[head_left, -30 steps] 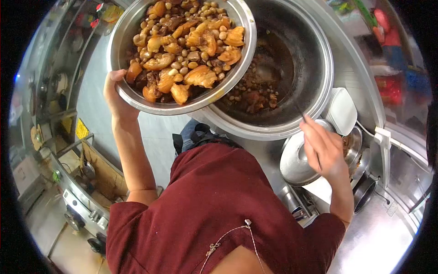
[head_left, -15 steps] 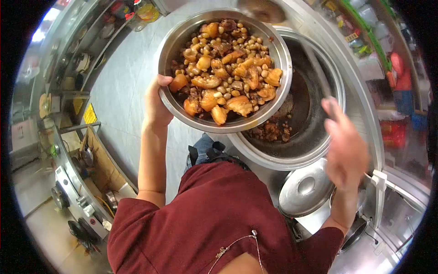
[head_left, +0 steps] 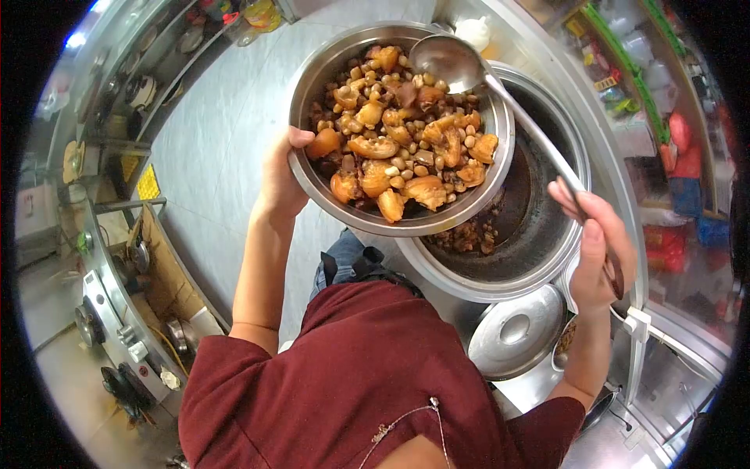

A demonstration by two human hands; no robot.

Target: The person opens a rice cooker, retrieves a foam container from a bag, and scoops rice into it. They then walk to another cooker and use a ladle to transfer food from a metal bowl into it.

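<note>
My left hand [head_left: 283,173] grips the left rim of a steel bowl [head_left: 300,102], thumb over the edge. Chunks of braised meat and many beans or peanuts [head_left: 402,160] fill the bowl. In my right hand [head_left: 595,250] is a long-handled ladle [head_left: 447,64], fingers wrapped round its handle. The ladle's round head hangs over the bowl's upper right edge, partly covering the food. Below and to the right of the bowl stands a large metal pot [head_left: 539,270], partly hidden by it. Dark sauce and some leftover bits [head_left: 465,234] lie at the pot's bottom.
A round metal lid [head_left: 514,330] lies just below the pot. Grey tiled floor [head_left: 211,156] stretches to the left. A stove counter with knobs [head_left: 129,336] stands at lower left, and shelves with packaged goods [head_left: 676,156] line the right side.
The ladle head has swung from beyond the bowl's far rim to over the bowl's upper right edge. The bowl has shifted slightly right and down. My right hand has moved a little lower.
</note>
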